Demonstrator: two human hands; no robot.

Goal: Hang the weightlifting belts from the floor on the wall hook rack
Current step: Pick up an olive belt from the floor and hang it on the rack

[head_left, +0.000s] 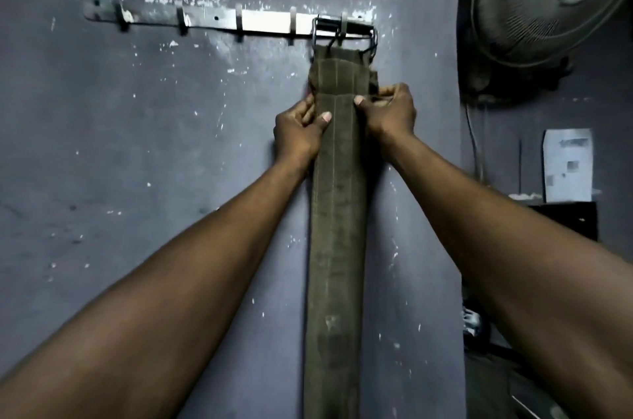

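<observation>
Belt [337, 213] hangs by its buckle [344, 33] on hook rack [226, 21], left hand [298, 134] and right hand [390, 110] both pinching its edges.

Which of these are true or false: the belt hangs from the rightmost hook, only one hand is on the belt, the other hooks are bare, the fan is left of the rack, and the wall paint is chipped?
1. The belt hangs by its metal buckle from the rightmost hook of the rack. True.
2. Only one hand is on the belt. False: the left hand and the right hand both pinch its edges just below the buckle.
3. The other hooks carry nothing. True.
4. The fan is left of the rack. False: it is to the right.
5. The wall has chipped paint. True.
</observation>
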